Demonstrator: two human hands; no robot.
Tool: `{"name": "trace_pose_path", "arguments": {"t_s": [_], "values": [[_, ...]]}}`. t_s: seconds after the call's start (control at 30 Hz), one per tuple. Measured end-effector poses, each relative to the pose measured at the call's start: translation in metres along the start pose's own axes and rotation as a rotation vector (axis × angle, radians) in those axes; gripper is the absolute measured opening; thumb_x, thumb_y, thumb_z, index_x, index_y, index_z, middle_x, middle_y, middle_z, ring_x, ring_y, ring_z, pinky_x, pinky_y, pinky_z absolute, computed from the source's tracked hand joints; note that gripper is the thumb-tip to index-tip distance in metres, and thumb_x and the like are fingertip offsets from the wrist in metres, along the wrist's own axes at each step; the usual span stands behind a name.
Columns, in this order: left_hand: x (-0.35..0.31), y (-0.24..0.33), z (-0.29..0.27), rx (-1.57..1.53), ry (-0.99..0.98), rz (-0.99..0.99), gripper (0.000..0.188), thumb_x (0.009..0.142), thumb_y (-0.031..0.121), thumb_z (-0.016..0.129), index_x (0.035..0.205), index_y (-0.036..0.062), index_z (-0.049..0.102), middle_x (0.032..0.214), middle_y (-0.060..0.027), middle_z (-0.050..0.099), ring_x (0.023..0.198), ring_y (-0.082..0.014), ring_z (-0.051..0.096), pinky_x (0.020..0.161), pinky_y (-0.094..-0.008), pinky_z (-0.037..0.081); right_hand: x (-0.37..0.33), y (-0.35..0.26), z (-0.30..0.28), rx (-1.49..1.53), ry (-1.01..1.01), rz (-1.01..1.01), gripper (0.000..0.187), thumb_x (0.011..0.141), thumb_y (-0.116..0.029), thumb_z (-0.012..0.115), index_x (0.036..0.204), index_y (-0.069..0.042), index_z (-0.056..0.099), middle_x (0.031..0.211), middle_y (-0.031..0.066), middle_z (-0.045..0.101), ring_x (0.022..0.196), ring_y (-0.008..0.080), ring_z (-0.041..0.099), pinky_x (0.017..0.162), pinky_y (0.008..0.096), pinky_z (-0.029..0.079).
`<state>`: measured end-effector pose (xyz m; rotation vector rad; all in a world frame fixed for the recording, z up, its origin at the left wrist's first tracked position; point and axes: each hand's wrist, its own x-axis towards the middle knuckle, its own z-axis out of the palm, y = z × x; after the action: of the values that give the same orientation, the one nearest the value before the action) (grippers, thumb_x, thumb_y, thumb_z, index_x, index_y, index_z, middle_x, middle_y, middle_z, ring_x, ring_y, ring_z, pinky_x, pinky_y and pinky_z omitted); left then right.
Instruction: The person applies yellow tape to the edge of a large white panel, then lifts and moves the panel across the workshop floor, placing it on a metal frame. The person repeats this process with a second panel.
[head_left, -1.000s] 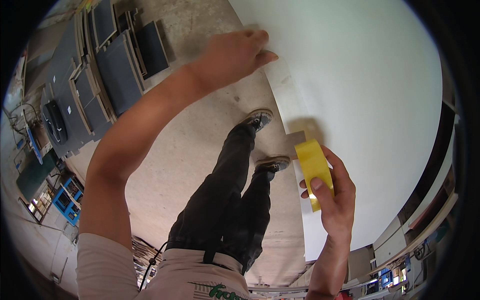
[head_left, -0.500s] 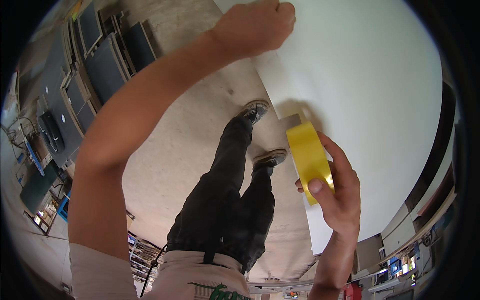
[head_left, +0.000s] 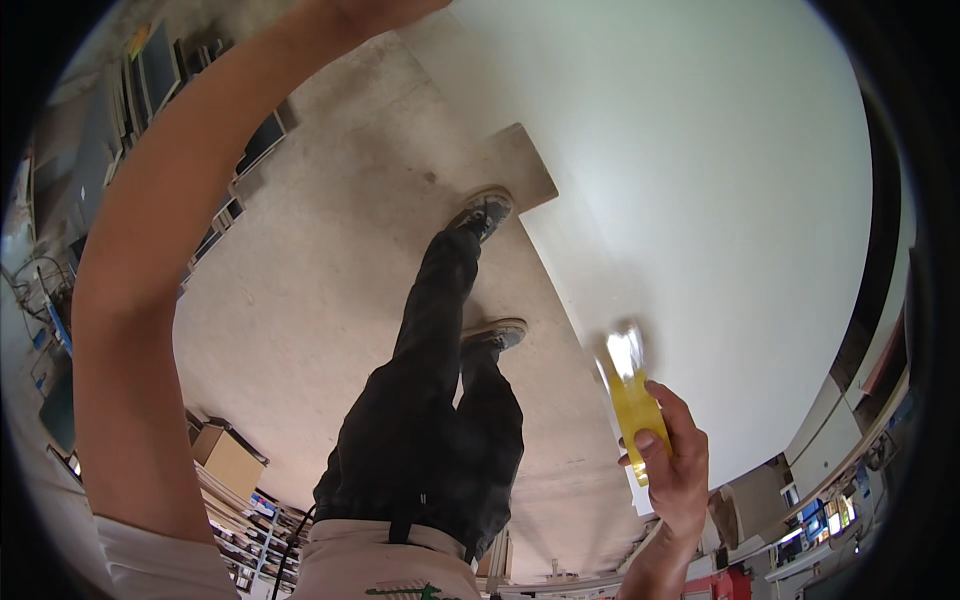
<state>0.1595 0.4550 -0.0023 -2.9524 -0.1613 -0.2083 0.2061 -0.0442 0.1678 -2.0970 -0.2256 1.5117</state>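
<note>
My right hand grips a roll of yellow tape, thumb on its near face and fingers round the far side. Bright glare covers the upper end of the roll. The roll is over the near left edge of a large white panel. Reaching far forward, my left hand is cut off by the top of the picture near the panel's far left edge, so its fingers are hidden.
A flat brown piece juts out at the panel's left edge, beside my forward shoe. Dark boards stand stacked at the far left, partly behind my left arm. A cardboard-coloured box is at lower left.
My left hand has moved forward and left, mostly out of the picture. My right hand and the tape roll have come lower and nearer to me; the view has shifted.
</note>
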Motion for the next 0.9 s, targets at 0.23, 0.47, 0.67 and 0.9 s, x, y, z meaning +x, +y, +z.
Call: {"name": "trace_pose_path", "arguments": {"t_s": [0.23, 0.47, 0.67, 0.9], "values": [[-0.001, -0.004, -0.005, 0.063, -0.001, 0.125, 0.015, 0.093, 0.014, 0.055, 0.085, 0.0047, 0.063, 0.093, -0.0116, 0.056, 0.087, -0.0266, 0.060, 0.065, -0.0371, 0.059, -0.006, 0.006, 0.015, 0.193, 0.003, 0.017, 0.017, 0.104, -0.017, 0.062, 0.112, -0.005, 0.055, 0.082, 0.0075, 0.065, 0.069, 0.0131, 0.064, 0.063, 0.0277, 0.055], [-0.001, -0.007, 0.004, 0.088, 0.028, 0.209, 0.017, 0.094, 0.015, 0.055, 0.085, 0.0034, 0.065, 0.091, -0.0113, 0.058, 0.085, -0.0268, 0.061, 0.065, -0.0379, 0.059, -0.006, -0.003, 0.026, 0.160, 0.040, 0.061, 0.011, 0.105, -0.012, 0.060, 0.109, -0.005, 0.053, 0.078, 0.0075, 0.065, 0.064, 0.0128, 0.062, 0.062, 0.0275, 0.051], [0.001, -0.010, 0.002, -0.117, -0.016, 0.135, 0.020, 0.094, 0.016, 0.055, 0.084, 0.0022, 0.065, 0.093, -0.0125, 0.062, 0.088, -0.0277, 0.064, 0.067, -0.0408, 0.059, -0.008, -0.008, 0.041, 0.085, 0.100, 0.130, 0.010, 0.101, -0.005, 0.061, 0.108, -0.004, 0.053, 0.077, 0.0084, 0.064, 0.064, 0.0133, 0.063, 0.060, 0.0279, 0.052], [0.001, 0.006, -0.002, -0.257, 0.047, -0.051, 0.020, 0.092, 0.015, 0.056, 0.081, 0.0028, 0.066, 0.093, -0.0136, 0.062, 0.086, -0.0281, 0.065, 0.066, -0.0406, 0.059, -0.007, -0.011, 0.048, 0.044, 0.099, 0.129, 0.008, 0.100, -0.004, 0.059, 0.107, -0.004, 0.054, 0.078, 0.0093, 0.066, 0.064, 0.0131, 0.063, 0.059, 0.0281, 0.053]]}}
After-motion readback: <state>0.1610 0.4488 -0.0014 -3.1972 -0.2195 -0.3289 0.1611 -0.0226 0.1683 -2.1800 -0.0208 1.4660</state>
